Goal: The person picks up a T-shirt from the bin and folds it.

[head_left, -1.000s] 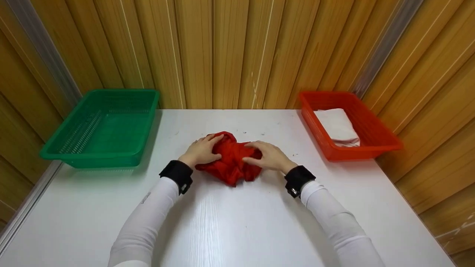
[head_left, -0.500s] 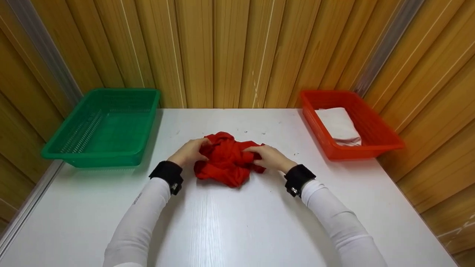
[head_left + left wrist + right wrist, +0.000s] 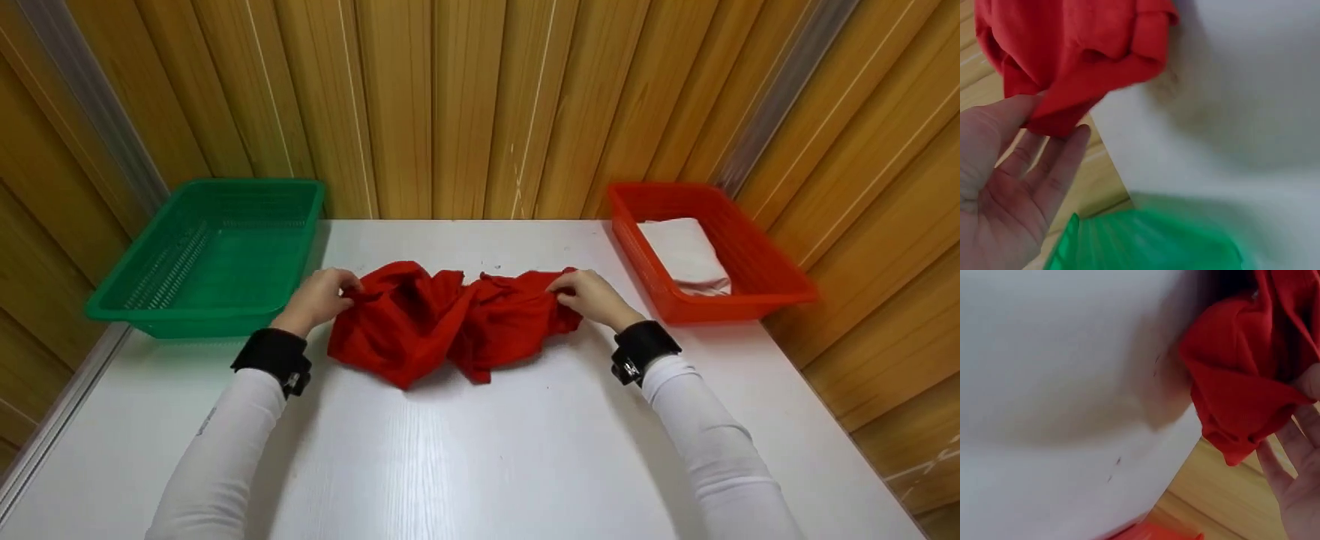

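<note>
A crumpled red cloth (image 3: pixel 405 322), perhaps a garment, stretches sideways between my two hands over the middle of the table. My left hand (image 3: pixel 321 298) pinches its left end; in the left wrist view the thumb lies on top of the red fabric (image 3: pixel 1089 73) and the fingers are beneath. At the opposite end my right hand (image 3: pixel 594 298) pinches the cloth between thumb and fingers. The right wrist view shows a loose corner of the red fabric (image 3: pixel 1235 382) hanging past those fingers. Folds hide the cloth's full shape.
On the left stands a green plastic basket (image 3: pixel 225 311), close to my left hand. A red basket (image 3: pixel 739 306) at the right holds a folded white cloth (image 3: pixel 686 255). Wood-patterned panels (image 3: pixel 465 112) wall in the white table (image 3: pixel 465 465) at the back and sides.
My hands have moved apart, left hand to the left and right hand to the right. The red cloth, bunched up before, is now spread wider between them.
</note>
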`<state>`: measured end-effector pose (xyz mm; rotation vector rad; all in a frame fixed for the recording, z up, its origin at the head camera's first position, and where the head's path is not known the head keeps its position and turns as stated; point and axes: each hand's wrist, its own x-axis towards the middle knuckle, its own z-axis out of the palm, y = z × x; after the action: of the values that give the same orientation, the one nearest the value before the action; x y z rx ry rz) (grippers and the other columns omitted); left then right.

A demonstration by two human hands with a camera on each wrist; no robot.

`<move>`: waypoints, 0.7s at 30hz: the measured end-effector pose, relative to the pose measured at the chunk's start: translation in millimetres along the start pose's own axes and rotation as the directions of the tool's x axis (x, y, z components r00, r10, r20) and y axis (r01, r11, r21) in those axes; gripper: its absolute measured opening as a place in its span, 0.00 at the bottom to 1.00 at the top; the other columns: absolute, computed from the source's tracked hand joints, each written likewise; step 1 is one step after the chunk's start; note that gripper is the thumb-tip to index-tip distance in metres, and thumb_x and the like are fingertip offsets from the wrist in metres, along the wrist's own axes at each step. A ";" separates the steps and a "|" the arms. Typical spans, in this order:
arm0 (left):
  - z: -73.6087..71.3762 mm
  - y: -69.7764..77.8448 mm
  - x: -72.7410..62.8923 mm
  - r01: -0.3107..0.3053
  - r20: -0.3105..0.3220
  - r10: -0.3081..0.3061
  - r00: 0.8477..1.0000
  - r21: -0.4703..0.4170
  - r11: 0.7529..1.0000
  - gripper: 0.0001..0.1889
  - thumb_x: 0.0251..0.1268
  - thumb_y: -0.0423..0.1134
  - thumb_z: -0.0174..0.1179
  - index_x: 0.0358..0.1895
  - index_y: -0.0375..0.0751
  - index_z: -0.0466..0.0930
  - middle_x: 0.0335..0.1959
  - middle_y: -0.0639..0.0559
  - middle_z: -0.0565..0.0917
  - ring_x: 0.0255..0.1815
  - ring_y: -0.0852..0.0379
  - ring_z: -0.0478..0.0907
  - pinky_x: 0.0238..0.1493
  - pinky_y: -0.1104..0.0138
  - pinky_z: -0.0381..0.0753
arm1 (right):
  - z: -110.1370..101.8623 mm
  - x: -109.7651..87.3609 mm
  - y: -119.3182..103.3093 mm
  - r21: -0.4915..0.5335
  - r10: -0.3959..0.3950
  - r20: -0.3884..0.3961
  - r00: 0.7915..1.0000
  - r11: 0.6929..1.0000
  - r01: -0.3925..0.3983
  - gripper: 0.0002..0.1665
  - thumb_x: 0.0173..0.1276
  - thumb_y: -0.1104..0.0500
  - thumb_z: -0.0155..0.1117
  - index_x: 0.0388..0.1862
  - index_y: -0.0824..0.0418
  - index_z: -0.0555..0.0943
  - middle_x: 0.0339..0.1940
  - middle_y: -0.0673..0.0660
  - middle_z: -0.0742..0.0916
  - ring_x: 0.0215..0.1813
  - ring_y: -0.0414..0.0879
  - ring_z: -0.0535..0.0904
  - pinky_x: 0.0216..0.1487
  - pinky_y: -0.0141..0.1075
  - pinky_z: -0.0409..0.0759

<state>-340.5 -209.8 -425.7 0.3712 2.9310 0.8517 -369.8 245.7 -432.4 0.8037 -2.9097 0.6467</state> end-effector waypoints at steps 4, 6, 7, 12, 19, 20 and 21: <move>-1.5 1.5 -12.6 0.051 0.070 -0.068 0.995 0.211 0.976 0.14 0.66 0.24 0.55 0.49 0.30 0.86 0.51 0.32 0.87 0.51 0.37 0.83 0.57 0.48 0.84 | -1.6 -7.2 12.0 -0.181 0.014 0.000 1.000 0.983 -0.014 0.18 0.65 0.75 0.60 0.50 0.66 0.89 0.48 0.64 0.92 0.53 0.62 0.87 0.62 0.57 0.82; 3.1 9.0 -16.5 0.043 0.089 -0.073 0.993 0.303 0.952 0.13 0.65 0.25 0.55 0.48 0.30 0.86 0.49 0.31 0.86 0.48 0.37 0.83 0.53 0.48 0.84 | 1.3 -9.3 11.1 -0.249 0.020 0.025 0.999 0.968 -0.013 0.21 0.65 0.73 0.58 0.54 0.65 0.87 0.53 0.64 0.91 0.58 0.63 0.85 0.67 0.61 0.78; 6.5 13.3 -17.4 0.032 0.081 -0.063 0.995 0.341 0.940 0.12 0.65 0.26 0.54 0.47 0.31 0.85 0.48 0.31 0.85 0.48 0.36 0.83 0.51 0.47 0.85 | 3.6 -9.9 8.5 -0.268 0.026 0.035 0.999 0.963 -0.015 0.22 0.65 0.71 0.58 0.57 0.65 0.86 0.56 0.64 0.90 0.61 0.63 0.84 0.69 0.63 0.75; 25.7 42.1 -20.1 -0.147 -0.030 0.176 0.984 0.422 0.894 0.10 0.66 0.31 0.61 0.48 0.34 0.81 0.48 0.34 0.82 0.48 0.34 0.81 0.45 0.44 0.85 | 20.3 -11.4 -24.8 -0.269 -0.036 -0.045 0.998 0.963 0.022 0.21 0.65 0.63 0.61 0.57 0.62 0.85 0.56 0.62 0.88 0.60 0.61 0.82 0.63 0.57 0.80; 59.2 71.6 -21.3 -0.418 0.226 0.360 0.905 0.318 0.851 0.24 0.66 0.42 0.69 0.63 0.39 0.80 0.60 0.39 0.82 0.63 0.37 0.76 0.68 0.42 0.76 | 55.9 -23.7 -74.4 -0.254 -0.100 0.076 0.992 0.960 0.116 0.27 0.69 0.41 0.69 0.54 0.59 0.83 0.47 0.58 0.87 0.47 0.55 0.85 0.45 0.50 0.87; 64.1 71.9 -21.2 -0.406 0.265 0.333 0.905 0.303 0.862 0.28 0.65 0.45 0.69 0.67 0.39 0.77 0.64 0.38 0.80 0.67 0.37 0.75 0.72 0.41 0.72 | 60.3 -25.7 -77.4 -0.265 -0.099 0.105 0.990 0.956 0.124 0.29 0.68 0.40 0.69 0.56 0.59 0.83 0.48 0.59 0.87 0.49 0.55 0.85 0.46 0.50 0.87; 68.5 71.5 -21.2 -0.392 0.291 0.308 0.906 0.300 0.870 0.32 0.64 0.47 0.70 0.69 0.39 0.75 0.67 0.38 0.79 0.70 0.36 0.73 0.75 0.41 0.68 | 63.9 -27.1 -78.9 -0.271 -0.098 0.124 0.987 0.954 0.128 0.28 0.68 0.41 0.70 0.57 0.59 0.84 0.49 0.59 0.86 0.50 0.56 0.84 0.47 0.51 0.87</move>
<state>-295.9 -121.1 -445.3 0.9860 2.8181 0.2632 -303.1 171.3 -464.9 0.9853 -2.9270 0.1815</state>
